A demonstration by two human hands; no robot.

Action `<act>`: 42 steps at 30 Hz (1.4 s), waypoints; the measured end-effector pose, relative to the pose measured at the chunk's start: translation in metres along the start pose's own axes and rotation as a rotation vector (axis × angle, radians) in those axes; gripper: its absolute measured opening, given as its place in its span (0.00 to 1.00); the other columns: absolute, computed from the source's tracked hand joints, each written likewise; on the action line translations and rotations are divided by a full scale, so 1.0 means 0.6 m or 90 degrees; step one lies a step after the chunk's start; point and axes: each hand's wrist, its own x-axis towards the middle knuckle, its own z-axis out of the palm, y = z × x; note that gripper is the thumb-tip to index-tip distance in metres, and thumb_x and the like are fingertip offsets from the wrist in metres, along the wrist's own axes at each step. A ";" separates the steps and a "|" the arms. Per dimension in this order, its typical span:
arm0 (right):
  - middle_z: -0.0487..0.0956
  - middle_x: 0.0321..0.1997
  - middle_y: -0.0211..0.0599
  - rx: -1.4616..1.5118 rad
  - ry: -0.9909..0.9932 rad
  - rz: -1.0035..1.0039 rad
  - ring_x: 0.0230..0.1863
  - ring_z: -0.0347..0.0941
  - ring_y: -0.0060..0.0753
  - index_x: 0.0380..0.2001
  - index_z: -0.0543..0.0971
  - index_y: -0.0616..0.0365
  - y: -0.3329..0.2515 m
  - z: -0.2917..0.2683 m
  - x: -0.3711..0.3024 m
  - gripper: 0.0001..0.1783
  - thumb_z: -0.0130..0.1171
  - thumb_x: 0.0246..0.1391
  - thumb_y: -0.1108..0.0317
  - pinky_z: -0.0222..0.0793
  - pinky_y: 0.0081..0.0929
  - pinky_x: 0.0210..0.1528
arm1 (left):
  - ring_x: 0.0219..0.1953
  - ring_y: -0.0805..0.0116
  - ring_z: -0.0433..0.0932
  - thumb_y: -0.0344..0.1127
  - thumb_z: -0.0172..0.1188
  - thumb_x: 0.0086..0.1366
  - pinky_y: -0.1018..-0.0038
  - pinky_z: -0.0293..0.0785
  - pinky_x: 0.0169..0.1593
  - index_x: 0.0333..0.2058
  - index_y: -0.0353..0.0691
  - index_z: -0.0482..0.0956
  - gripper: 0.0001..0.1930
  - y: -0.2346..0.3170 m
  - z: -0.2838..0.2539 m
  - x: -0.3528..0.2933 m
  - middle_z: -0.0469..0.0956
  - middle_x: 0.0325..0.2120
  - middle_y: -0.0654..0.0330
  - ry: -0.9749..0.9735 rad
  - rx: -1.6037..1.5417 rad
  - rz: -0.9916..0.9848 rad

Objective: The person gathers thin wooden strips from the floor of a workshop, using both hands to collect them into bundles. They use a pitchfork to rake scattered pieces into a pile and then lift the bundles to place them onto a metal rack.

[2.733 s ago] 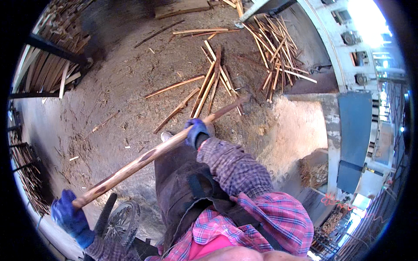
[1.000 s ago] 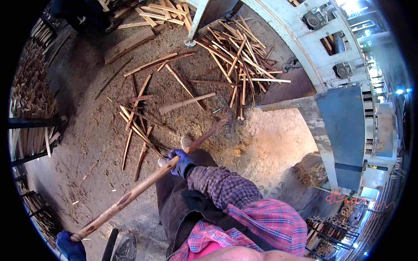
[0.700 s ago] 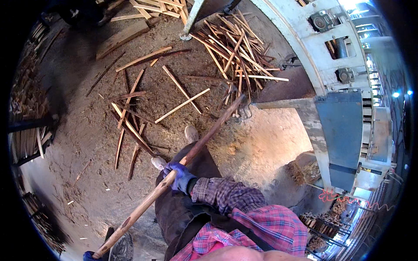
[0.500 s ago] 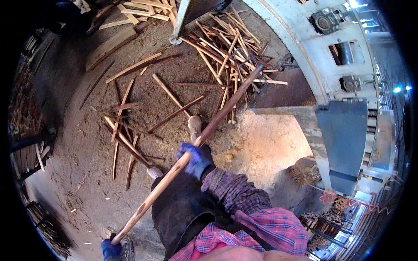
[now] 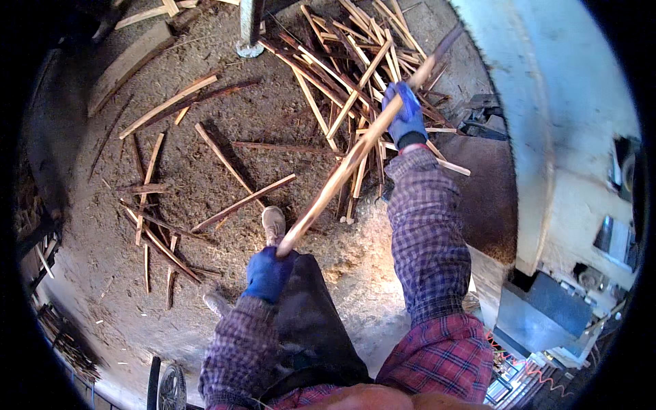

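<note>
Left hand [image 5: 268, 275] closed round near end of wooden pole [image 5: 340, 175], right hand [image 5: 404, 113] wrapped farther up. Pole slants over chip-strewn floor [image 5: 102, 246], stick pile [image 5: 342, 82] ahead; pale machine [image 5: 574, 171] right, spoked wheel [image 5: 171, 387] lower left.

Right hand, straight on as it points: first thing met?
Past the pole it holds, the right hand would likely meet the pile of wooden strips; depth is unclear, it might pass above.

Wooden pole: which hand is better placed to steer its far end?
Probably the right hand: it grips the wooden pole nearer that end, seen against the stick pile, while the left hand holds the near end.
</note>
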 end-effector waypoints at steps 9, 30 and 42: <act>0.73 0.20 0.31 -0.264 -0.056 0.115 0.19 0.68 0.27 0.25 0.75 0.56 0.168 -0.017 0.138 0.06 0.60 0.48 0.66 0.66 0.28 0.22 | 0.14 0.70 0.72 0.39 0.58 0.56 0.69 0.69 0.20 0.27 0.32 0.75 0.13 0.173 0.115 0.312 0.74 0.14 0.56 -0.245 -0.456 0.016; 0.70 0.19 0.24 -0.130 0.082 0.229 0.15 0.64 0.21 0.34 0.74 0.49 0.472 -0.022 -0.560 0.09 0.59 0.53 0.60 0.64 0.24 0.17 | 0.29 0.44 0.77 0.53 0.55 0.54 0.54 0.73 0.33 0.31 0.41 0.80 0.20 -0.376 0.058 -0.138 0.77 0.24 0.45 -0.202 -0.036 0.153; 0.69 0.18 0.24 -0.194 0.088 0.310 0.15 0.65 0.21 0.35 0.72 0.53 0.427 0.081 -0.792 0.08 0.57 0.54 0.62 0.64 0.21 0.18 | 0.31 0.47 0.78 0.53 0.60 0.52 0.58 0.74 0.33 0.30 0.38 0.80 0.20 -0.402 -0.085 -0.397 0.78 0.24 0.44 -0.141 -0.037 -0.027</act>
